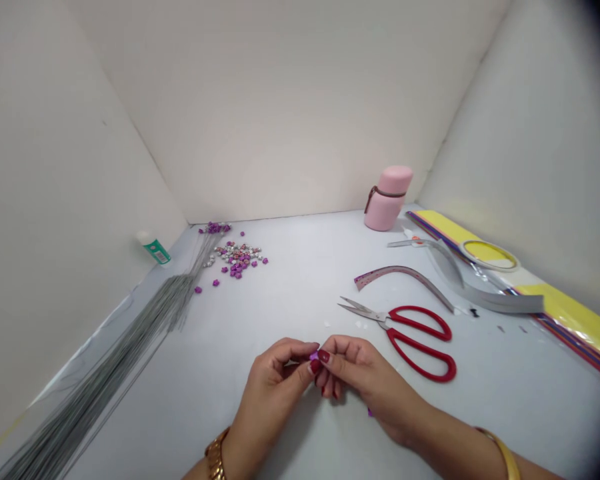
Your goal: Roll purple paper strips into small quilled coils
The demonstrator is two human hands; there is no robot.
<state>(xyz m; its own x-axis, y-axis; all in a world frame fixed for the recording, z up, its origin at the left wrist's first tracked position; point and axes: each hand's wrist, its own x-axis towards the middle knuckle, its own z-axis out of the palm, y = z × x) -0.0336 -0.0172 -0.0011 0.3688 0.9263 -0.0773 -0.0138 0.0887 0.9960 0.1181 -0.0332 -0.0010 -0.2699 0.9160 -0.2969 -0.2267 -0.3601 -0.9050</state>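
Observation:
Close to the front of the table, my left hand and my right hand meet, thumbs and fingertips pinching a small purple paper piece. Most of it is hidden by the fingers, so its exact shape cannot be made out. Another purple bit peeks out beneath my right wrist; whether it joins the held piece cannot be seen. Scissors with red handles lie partly spread just beyond my right hand. Behind them curves a bundle of pinkish paper strips. Purple and silver paper stars are scattered at the back left.
Thin grey wires stretch along the left, several ending in stars. A glue stick stands by the left wall. At the back right is a pink flask. Along the right lie grey strips, a tape roll and coloured sheets.

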